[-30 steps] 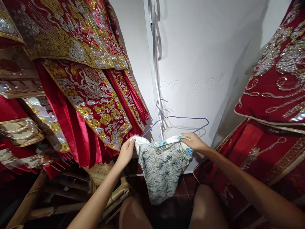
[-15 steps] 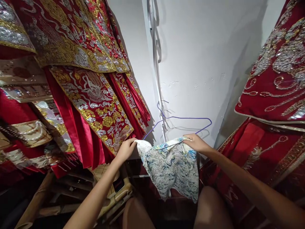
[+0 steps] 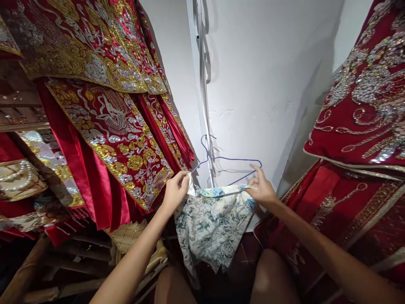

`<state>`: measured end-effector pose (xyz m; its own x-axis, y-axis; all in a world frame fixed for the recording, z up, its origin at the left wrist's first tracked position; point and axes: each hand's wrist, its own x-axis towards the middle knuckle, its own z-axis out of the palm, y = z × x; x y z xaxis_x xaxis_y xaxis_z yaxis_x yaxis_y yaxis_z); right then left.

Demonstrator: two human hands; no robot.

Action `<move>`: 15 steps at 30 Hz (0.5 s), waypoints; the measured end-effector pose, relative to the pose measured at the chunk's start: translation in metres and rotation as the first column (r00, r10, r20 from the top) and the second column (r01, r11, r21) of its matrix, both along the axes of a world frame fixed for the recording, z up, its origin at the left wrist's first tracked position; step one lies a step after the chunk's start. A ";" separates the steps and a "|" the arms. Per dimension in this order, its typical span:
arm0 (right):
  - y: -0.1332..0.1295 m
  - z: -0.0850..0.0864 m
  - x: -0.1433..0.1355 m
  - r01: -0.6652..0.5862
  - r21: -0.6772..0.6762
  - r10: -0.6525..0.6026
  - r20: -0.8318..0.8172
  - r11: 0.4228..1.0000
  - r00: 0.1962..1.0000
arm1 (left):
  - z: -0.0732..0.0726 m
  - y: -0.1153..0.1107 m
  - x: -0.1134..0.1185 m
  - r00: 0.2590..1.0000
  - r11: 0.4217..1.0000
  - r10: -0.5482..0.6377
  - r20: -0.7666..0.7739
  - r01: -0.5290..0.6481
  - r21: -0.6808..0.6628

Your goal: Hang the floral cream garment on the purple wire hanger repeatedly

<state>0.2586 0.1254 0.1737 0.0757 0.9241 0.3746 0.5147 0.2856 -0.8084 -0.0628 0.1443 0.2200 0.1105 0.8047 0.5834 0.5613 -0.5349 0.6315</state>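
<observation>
A white and blue floral-print garment (image 3: 215, 228) hangs between my two hands, its band-like upper edge stretched roughly level. My left hand (image 3: 177, 188) is closed on the left end of that edge. At the other end, my right hand (image 3: 262, 185) pinches the edge, with one finger raised against the purple hanger (image 3: 237, 158). The hanger's hook sits on a white wall rail. Its lower left part disappears behind the garment and my left hand, so I cannot tell how far it goes inside the cloth.
Red costumes with gold and silver embroidery (image 3: 120, 126) hang at the left. Another beaded red costume (image 3: 357, 114) hangs at the right. The white rail (image 3: 202, 84) runs up the pale wall (image 3: 268, 55). Bamboo furniture (image 3: 76, 287) stands low at the left, near my knees.
My right hand has shifted slightly left and up, a finger now touching the hanger. My left hand has moved right and a little up. The garment's lower part has swung left.
</observation>
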 end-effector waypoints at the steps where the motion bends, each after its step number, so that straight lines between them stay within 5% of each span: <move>1: 0.005 0.003 0.008 0.049 0.020 -0.049 -0.010 0.999 0.999 | 0.000 0.000 -0.001 1.000 1.000 0.001 -0.020 -0.001 0.002; 7: 0.038 0.023 0.043 0.015 0.020 -0.017 0.159 1.000 0.987 | 0.001 0.001 -0.003 0.996 0.999 0.022 -0.089 -0.020 0.027; 15: 0.048 0.028 0.049 -0.076 -0.015 0.077 0.043 0.997 0.996 | 0.003 0.000 -0.011 0.992 0.998 0.054 -0.118 -0.052 0.023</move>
<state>0.3074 0.1739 0.2017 -0.0114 0.9315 0.3635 0.5264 0.3147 -0.7898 -0.0738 0.1444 0.2231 0.1371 0.7999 0.5843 0.6595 -0.5138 0.5487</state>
